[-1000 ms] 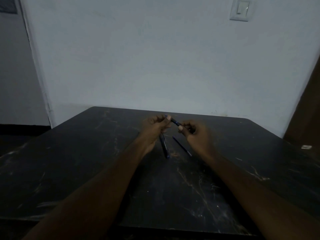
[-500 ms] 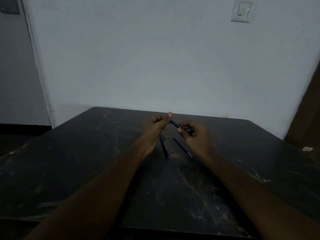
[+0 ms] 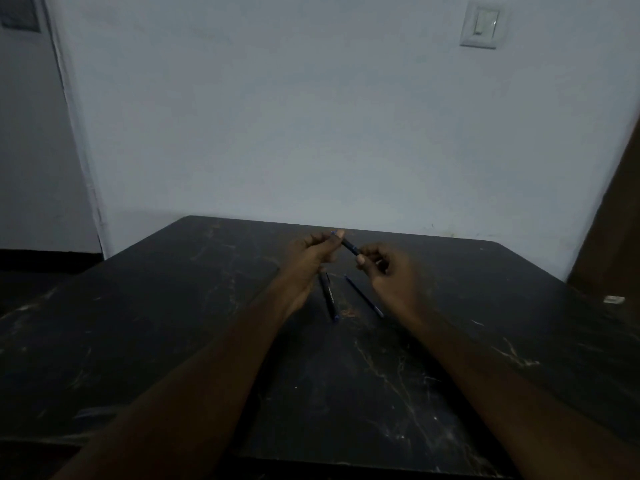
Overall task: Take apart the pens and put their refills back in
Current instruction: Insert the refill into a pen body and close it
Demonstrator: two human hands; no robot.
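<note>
Left hand (image 3: pixel 311 254) and right hand (image 3: pixel 384 268) pinch pen (image 3: pixel 349 247) ends; second pen (image 3: pixel 328 295), refill (image 3: pixel 363 295) at 6 o'clock; tabletop (image 3: pixel 173 306) far edge close at 12.

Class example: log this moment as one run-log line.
step: pen disassembly | left hand and right hand: both gripping pen | table: second pen, loose refill

Dim, bluish, underexposed. Wall (image 3: pixel 329 126) brightest, evenly lit, no clear light source. Desk (image 3: pixel 173 323) near black, faint sheen on scratches toward far edge. No glare, no hard shadows. Forearms dark, soft and grainy at near edge. Wide-angle bend: door frame (image 3: pixel 74 133) leans at left edge.
</note>
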